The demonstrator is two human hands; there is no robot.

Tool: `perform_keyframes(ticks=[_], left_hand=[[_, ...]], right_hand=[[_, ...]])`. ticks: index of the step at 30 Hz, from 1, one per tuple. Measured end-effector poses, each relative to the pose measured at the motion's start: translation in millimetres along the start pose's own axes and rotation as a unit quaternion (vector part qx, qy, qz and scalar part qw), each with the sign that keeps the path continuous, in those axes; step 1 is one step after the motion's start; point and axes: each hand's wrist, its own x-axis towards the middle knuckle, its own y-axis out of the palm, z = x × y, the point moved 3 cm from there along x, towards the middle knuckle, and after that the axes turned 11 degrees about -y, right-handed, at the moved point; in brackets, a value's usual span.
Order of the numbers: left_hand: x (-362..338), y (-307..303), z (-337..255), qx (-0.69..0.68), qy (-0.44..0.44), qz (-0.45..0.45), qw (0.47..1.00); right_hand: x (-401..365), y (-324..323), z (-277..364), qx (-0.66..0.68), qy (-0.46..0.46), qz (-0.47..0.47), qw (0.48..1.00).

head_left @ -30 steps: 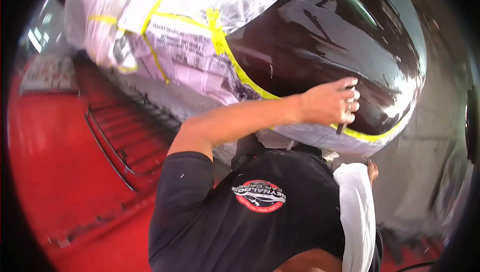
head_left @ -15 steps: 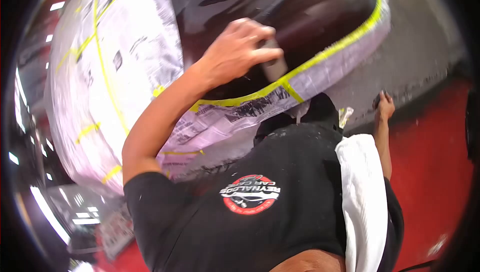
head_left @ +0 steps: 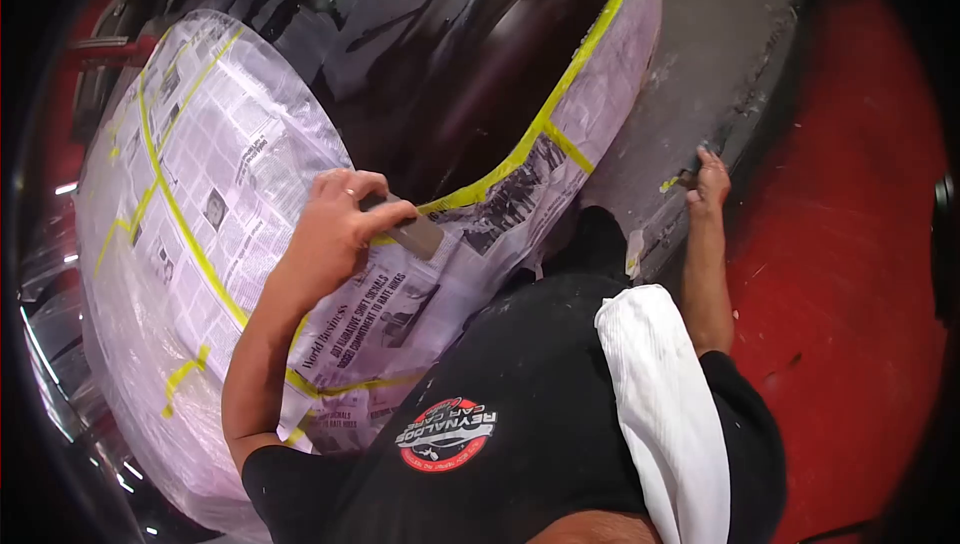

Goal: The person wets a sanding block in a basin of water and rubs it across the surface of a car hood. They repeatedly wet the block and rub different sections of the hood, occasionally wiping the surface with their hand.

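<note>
My left hand [head_left: 340,222] grips a flat grey-brown block [head_left: 418,238] over the newspaper masking [head_left: 370,299], close to the lower edge of a glossy dark panel [head_left: 450,94]. Yellow-green tape [head_left: 520,152] runs along the panel's edge. Out to the right, my right hand [head_left: 710,182] is closed around a small dark object [head_left: 686,180] with a yellow-green bit beside it. That object is too small to make out.
Clear plastic sheeting [head_left: 130,344] covers more newspaper on the left. A white cloth [head_left: 665,394] hangs over my black shirt [head_left: 560,364]. Grey ground [head_left: 690,54] meets a red floor [head_left: 850,244] on the right.
My left hand has moved with the block from the dark panel down and left to the newspaper. My right hand appears further left and slightly higher. The whole view has shifted.
</note>
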Motion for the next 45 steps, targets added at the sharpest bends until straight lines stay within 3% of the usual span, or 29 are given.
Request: perform_keyframes(ticks=[2,4,8,11,13,17,22,24,28,30,32,34,38,40,42,45], left_hand=[[-2.4,-1.0,12.7,-0.033,0.011,-0.027,0.999],[1.9,-0.2,32.8,-0.103,-0.068,-0.164,0.979],[41.5,-0.7,98.2,-0.049,-0.069,-0.353,0.932],[80.5,5.9,133.4,0.021,-0.086,-0.406,0.909],[105.1,21.2,156.8,0.030,-0.068,-0.442,0.894],[140.8,33.6,175.9,0.046,-0.091,-0.493,0.864],[135.6,37.3,161.7,-0.017,-0.110,-0.514,0.851],[129.6,36.4,156.1,-0.056,-0.115,-0.525,0.841],[132.0,35.8,154.7,-0.066,-0.139,-0.528,0.835],[147.6,47.1,176.7,0.006,-0.091,-0.526,0.846],[156.3,49.6,179.7,-0.004,-0.074,-0.539,0.839],[157.9,49.5,180.7,-0.090,-0.135,-0.486,0.859],[153.6,43.7,168.0,-0.067,-0.130,-0.500,0.854],[153.3,45.1,171.2,-0.091,-0.156,-0.514,0.838],[150.0,45.8,167.6,-0.071,-0.134,-0.505,0.850],[151.1,42.7,167.9,-0.073,-0.124,-0.485,0.863]], right_hand=[[-9.2,16.2,-14.2,-0.034,-0.043,0.077,0.995],[-86.1,59.7,57.5,-0.031,-0.035,0.127,0.991],[-148.9,129.8,110.7,-0.080,-0.183,0.259,0.945],[-180.7,164.0,129.1,-0.096,-0.280,0.257,0.920],[-213.6,173.4,157.8,-0.108,-0.445,0.261,0.850],[-262.1,178.8,166.8,-0.139,-0.555,0.298,0.764],[-302.7,160.7,147.7,-0.133,-0.597,0.356,0.707],[-292.9,152.6,141.2,-0.151,-0.534,0.325,0.766],[-269.2,155.6,160.0,-0.213,-0.539,0.311,0.753],[-254.9,165.7,166.9,-0.205,-0.528,0.290,0.772],[-237.6,177.2,164.6,-0.202,-0.484,0.261,0.810],[-233.4,190.5,167.4,-0.194,-0.459,0.230,0.836],[-233.7,207.3,155.1,-0.148,-0.432,0.220,0.862],[-261.1,200.8,164.9,-0.160,-0.567,0.251,0.768],[-292.1,186.4,163.1,-0.123,-0.631,0.302,0.704],[-289.6,185.3,157.3,-0.136,-0.622,0.278,0.719]])
